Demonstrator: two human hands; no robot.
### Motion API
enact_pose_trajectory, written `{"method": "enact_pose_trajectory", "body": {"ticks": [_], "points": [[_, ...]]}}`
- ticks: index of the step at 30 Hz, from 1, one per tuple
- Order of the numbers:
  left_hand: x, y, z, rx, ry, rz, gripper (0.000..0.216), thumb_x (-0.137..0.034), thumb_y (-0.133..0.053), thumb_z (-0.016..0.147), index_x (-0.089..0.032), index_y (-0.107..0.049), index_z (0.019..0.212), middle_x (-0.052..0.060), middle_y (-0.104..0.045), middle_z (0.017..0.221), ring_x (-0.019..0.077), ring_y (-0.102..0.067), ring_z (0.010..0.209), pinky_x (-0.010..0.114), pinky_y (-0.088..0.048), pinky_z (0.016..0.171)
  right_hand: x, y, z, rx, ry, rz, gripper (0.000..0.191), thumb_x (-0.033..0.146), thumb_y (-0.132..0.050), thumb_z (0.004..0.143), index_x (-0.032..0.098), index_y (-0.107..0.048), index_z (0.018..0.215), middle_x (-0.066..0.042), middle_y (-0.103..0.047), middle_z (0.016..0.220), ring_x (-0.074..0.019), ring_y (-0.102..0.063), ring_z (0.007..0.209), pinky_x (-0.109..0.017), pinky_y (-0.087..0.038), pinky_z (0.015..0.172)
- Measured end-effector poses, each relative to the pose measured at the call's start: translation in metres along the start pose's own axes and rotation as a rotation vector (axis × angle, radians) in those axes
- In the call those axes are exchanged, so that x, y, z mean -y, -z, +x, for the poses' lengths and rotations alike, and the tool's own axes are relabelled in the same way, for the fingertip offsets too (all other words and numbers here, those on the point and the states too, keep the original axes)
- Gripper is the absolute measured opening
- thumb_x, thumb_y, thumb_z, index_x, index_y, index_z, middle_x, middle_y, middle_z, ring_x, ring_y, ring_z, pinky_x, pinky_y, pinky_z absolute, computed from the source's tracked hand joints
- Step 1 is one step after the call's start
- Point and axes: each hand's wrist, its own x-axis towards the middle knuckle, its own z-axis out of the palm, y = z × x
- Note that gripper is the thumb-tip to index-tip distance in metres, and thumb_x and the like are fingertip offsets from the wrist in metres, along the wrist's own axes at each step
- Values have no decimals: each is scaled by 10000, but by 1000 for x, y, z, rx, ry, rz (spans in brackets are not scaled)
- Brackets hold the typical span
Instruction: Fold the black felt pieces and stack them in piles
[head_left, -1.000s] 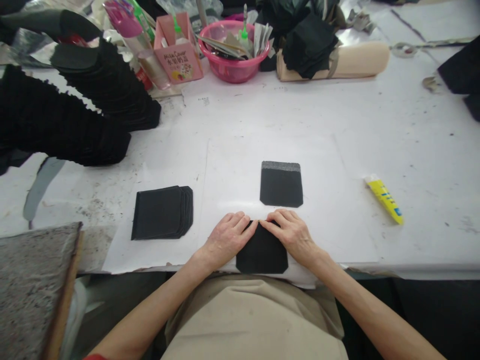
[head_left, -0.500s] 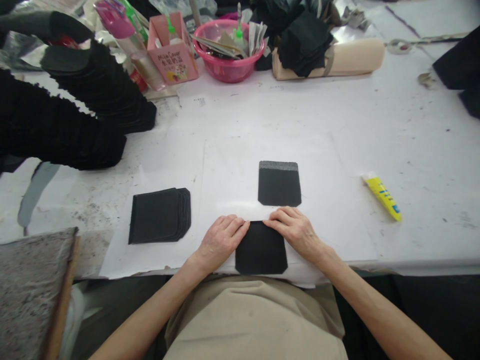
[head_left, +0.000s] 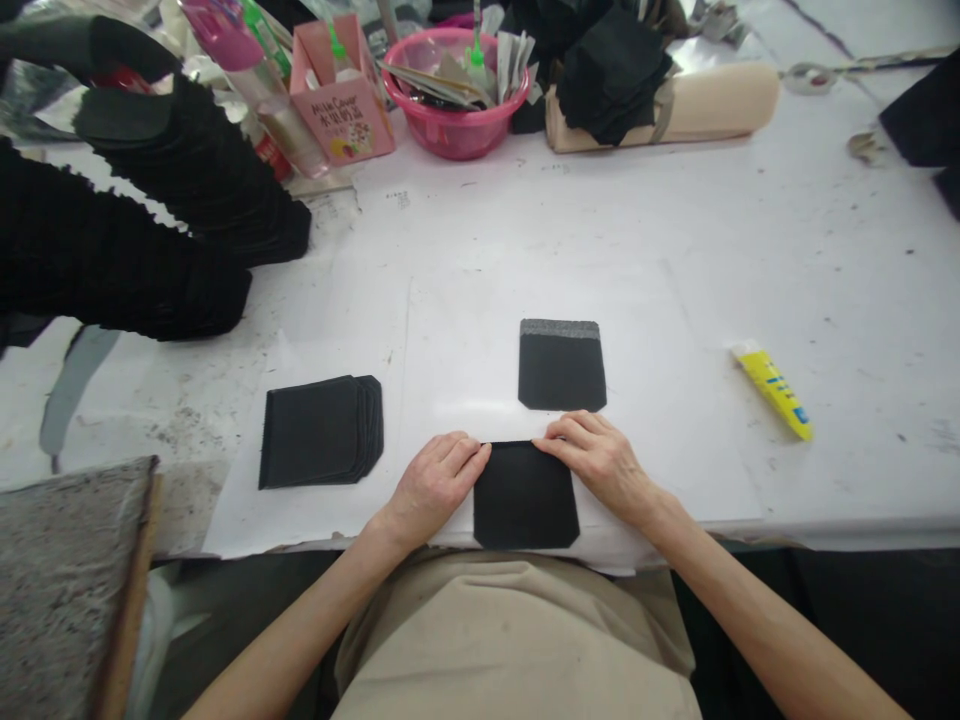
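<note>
A black fabric piece (head_left: 525,495) lies at the table's near edge in front of me. My left hand (head_left: 437,480) presses its upper left corner with fingers together. On the upper right corner rests my right hand (head_left: 600,460), fingers curled and pinching the top edge. Just beyond lies a second black piece with a grey strip along its top (head_left: 561,365). To the left sits a small stack of black pieces (head_left: 321,431).
A yellow glue tube (head_left: 772,391) lies to the right. Tall stacks of black pieces (head_left: 127,250) fill the left. At the back stand a pink bowl (head_left: 450,125), a pink box (head_left: 347,100) and a beige roll (head_left: 712,105). A grey board (head_left: 67,570) is near left.
My two hands have slid apart from the middle of the piece's top edge out to its corners, uncovering more of the black piece.
</note>
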Motion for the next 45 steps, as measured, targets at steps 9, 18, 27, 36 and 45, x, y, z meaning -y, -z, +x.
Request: {"method": "enact_pose_trajectory", "body": {"ticks": [9,18,27,36,45], "points": [[1,7,-1,-12,-1,-18,150,-87,-514,952,-87,-610,1066,112,-638,1022,232,-577,984,396,-545,892,0,-1,0,-12,4,6,238,167,-460,1004,187,-673,1109,-80,-664,1018,-203,-556,978,-366,-455,866],[3,10,2,69,2,47,231,-94,-505,961,-88,-585,1178,115,-643,1021,226,-596,964,399,-550,871,1,0,0,-20,-6,19,244,165,-455,1005,195,-676,1105,-78,-667,1011,-205,-560,976,-372,-464,864],[9,11,-5,56,-54,58,215,-71,-529,940,-82,-603,1142,136,-648,1119,258,-590,1035,420,-543,886,-2,8,-1,18,-10,10,232,181,-468,1005,183,-683,1090,-80,-663,989,-197,-568,938,-347,-471,800],[-10,15,16,-8,19,109,124,-84,-530,936,-94,-629,1010,141,-636,1103,288,-578,1050,427,-514,877,-3,5,-2,12,3,-36,207,185,-489,1000,183,-676,1088,-68,-661,1004,-193,-556,965,-334,-454,808],[-18,-8,34,148,-82,136,299,-136,-452,983,-138,-540,1268,118,-610,1054,233,-572,949,367,-480,782,-7,10,-4,12,4,-28,213,203,-476,1008,181,-676,1079,-69,-658,998,-189,-557,971,-331,-458,807]]}}
